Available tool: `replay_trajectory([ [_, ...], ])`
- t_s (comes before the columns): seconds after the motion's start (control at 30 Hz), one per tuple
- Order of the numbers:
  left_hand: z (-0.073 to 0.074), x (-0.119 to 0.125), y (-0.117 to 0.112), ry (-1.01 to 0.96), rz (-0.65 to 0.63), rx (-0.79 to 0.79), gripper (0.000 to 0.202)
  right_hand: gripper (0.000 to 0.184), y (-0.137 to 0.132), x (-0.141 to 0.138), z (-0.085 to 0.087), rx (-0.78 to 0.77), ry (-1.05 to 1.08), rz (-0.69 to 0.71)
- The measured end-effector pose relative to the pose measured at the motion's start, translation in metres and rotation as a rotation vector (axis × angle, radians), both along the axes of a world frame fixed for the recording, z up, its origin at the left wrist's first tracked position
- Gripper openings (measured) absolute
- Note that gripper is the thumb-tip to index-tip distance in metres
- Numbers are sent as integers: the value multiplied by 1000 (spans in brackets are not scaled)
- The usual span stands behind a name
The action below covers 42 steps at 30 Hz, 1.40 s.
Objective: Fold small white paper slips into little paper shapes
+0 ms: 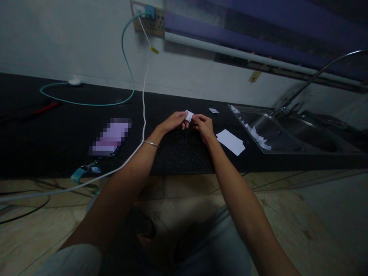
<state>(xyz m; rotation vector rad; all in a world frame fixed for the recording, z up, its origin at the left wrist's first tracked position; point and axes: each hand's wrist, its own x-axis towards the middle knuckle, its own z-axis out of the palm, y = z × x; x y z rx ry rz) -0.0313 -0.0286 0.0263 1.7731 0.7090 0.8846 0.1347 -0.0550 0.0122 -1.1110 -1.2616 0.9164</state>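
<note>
Over the black countertop (184, 153), my left hand (176, 122) is closed on a small folded piece of white paper (189, 115), its thumb on top. My right hand (202, 124) pinches the right edge of the same paper. Right of my right hand lies a stack of white paper sheets (231, 142), slightly fanned at one corner. Farther back on the counter is another small folded paper (214, 110). Several folded paper pieces (255, 136) line the left rim of the sink.
A steel double sink (276, 136) with a curved faucet (313, 78) stands at the right. A blurred-out phone-like object (112, 136) with a teal strap (77, 174) lies left. The white cable (144, 111) runs from the wall socket (156, 23) across my left forearm. A teal cable (86, 104) loops behind.
</note>
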Motion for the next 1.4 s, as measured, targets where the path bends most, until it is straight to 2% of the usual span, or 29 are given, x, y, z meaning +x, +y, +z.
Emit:
replay_trajectory([
  [0.13,3,1,-4,-3,25,55,45,18,0,-1,1,7,-37,-28],
  [0.27,5,1,-9,19,20,115,46,20,0,-2,1,34,-55,3],
  [0.4,4,2,-10,31,8,102,45,24,1,0,0,105,-130,-10],
  [0.53,3,2,-9,34,15,82,41,27,3,5,-1,149,-120,-86],
  [0.63,2,1,-7,67,10,78,33,29,5,7,-2,119,-37,-128],
  [0.8,-1,-2,-4,42,-5,101,27,35,6,6,-4,25,12,-72],
  [1.03,-2,-3,-3,15,-4,109,28,43,6,3,-4,65,-50,-43],
  [1.17,-2,-2,-3,-34,67,44,21,42,11,6,-7,107,-54,-123],
  [1.3,1,-2,-2,-134,166,37,44,33,13,9,-7,110,-89,-158],
  [1.4,4,-3,-3,-144,204,34,41,25,11,8,-6,104,-81,-144],
])
